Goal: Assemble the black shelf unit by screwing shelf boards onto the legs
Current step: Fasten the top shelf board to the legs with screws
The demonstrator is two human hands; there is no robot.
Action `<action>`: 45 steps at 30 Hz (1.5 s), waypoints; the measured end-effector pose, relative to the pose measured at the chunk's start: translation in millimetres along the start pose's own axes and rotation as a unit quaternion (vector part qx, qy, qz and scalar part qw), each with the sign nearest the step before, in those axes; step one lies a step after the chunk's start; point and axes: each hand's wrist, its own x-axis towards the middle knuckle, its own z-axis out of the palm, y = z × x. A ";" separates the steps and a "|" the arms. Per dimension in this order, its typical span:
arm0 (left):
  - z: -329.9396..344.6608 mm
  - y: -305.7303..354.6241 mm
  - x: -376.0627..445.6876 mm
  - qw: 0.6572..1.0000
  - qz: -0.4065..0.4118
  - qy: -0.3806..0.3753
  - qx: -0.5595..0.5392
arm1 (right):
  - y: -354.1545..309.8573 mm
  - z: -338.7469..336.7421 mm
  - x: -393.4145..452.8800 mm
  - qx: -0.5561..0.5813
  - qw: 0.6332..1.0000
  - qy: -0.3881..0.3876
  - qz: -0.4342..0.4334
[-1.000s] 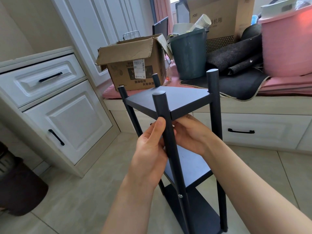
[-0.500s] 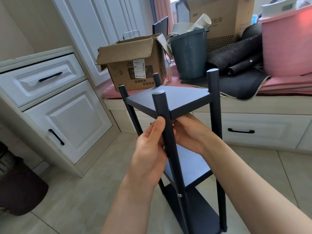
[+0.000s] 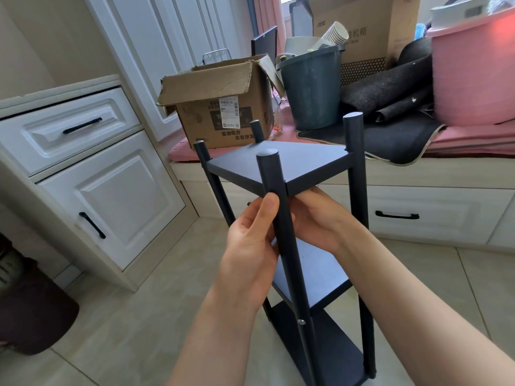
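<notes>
Black shelf unit point(image 3: 306, 274) upright on tiled floor point(image 3: 139, 316), three boards fixed between four legs. Nearest: bottom board point(image 3: 328, 355) low by the floor; middle board point(image 3: 315, 271) above it; a silver screw head point(image 3: 301, 321) showing on front leg point(image 3: 281, 232) just below that board's level. Left hand point(image 3: 250, 246) beside the front leg, thumb point(image 3: 267, 210) pressed up along its left side, other fingers curled behind it, so closed round the front leg as far as can be seen. Right hand point(image 3: 320, 218) tucked under top board point(image 3: 278, 165), right of the same leg, knuckles forward; fingertips hidden behind leg and board, so cannot tell what is gripped, if anything. Top board level, leg ends poking up above it at all four corners.

Farther left: white cabinet point(image 3: 97, 190) with black handles, a dark bin point(image 3: 28, 302) at its foot. Behind the unit: a low bench point(image 3: 418, 201) with drawers, topped by a pink cushion point(image 3: 473, 137). On it, left to right: open cardboard box point(image 3: 223, 107), dark bucket point(image 3: 315, 90) holding paper cups point(image 3: 334, 34), black mat point(image 3: 390, 129), pink tub point(image 3: 473, 73). A larger carton point(image 3: 367, 29) at the back.
</notes>
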 end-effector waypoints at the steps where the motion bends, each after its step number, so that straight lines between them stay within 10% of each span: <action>1: 1.4 -1.1 -0.7 1.000 0.000 -0.002 0.004 | -1.0 -2.2 -0.5 0.002 1.000 -0.001 0.002; 7: 12.8 -9.3 -4.2 1.000 -0.001 0.008 0.011 | -12.2 -10.5 -8.8 -0.027 0.999 -0.005 0.044; 26: 59.5 -43.2 -30.9 0.994 -0.025 0.008 0.108 | -53.4 -23.2 -71.0 -0.095 0.939 0.306 0.127; 37: 56.5 -48.2 -33.7 0.994 -0.019 -0.008 0.112 | -81.8 -44.5 -84.8 -0.313 0.806 0.474 0.169; 45: 44.8 -46.3 -32.2 0.991 -0.027 -0.022 0.129 | -110.8 -43.9 -68.6 -0.584 0.676 0.449 -0.008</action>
